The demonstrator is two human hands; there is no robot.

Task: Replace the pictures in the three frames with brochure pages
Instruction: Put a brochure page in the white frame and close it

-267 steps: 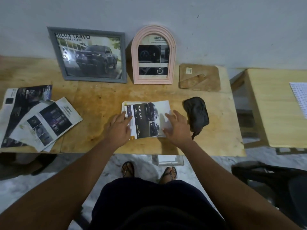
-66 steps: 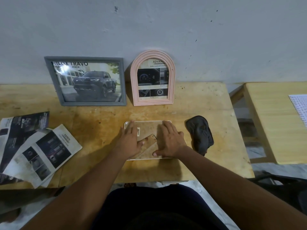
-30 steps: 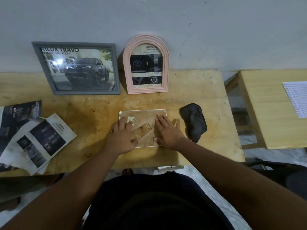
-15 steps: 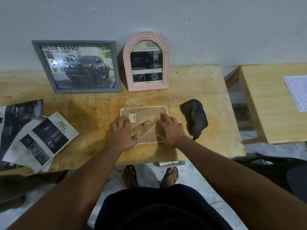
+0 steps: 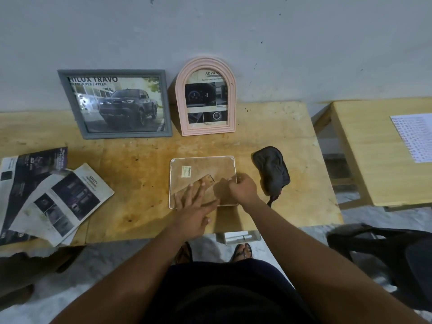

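A white-edged frame point(image 5: 201, 167) lies face down on the wooden table point(image 5: 140, 174), its brown backing board and stand flap showing. My left hand point(image 5: 192, 206) rests flat on the backing's lower left, fingers straight over the flap. My right hand point(image 5: 243, 189) has its fingers curled at the frame's right edge, apparently gripping it; the fingertips are hidden. A grey rectangular frame point(image 5: 117, 104) with a truck page and a pink arched frame point(image 5: 205, 97) with a dashboard page lean against the wall. Loose brochure pages point(image 5: 53, 195) lie at the table's left.
A dark crumpled cloth point(image 5: 272, 170) lies just right of the face-down frame. A second wooden table point(image 5: 364, 148) with a printed sheet point(image 5: 413, 136) stands to the right across a gap. A dark chair point(image 5: 385, 253) is at lower right.
My right hand has gone from lying flat on the backing to curling at the frame's right edge. My left hand has slid right, onto the stand flap. The frame has stayed in place.
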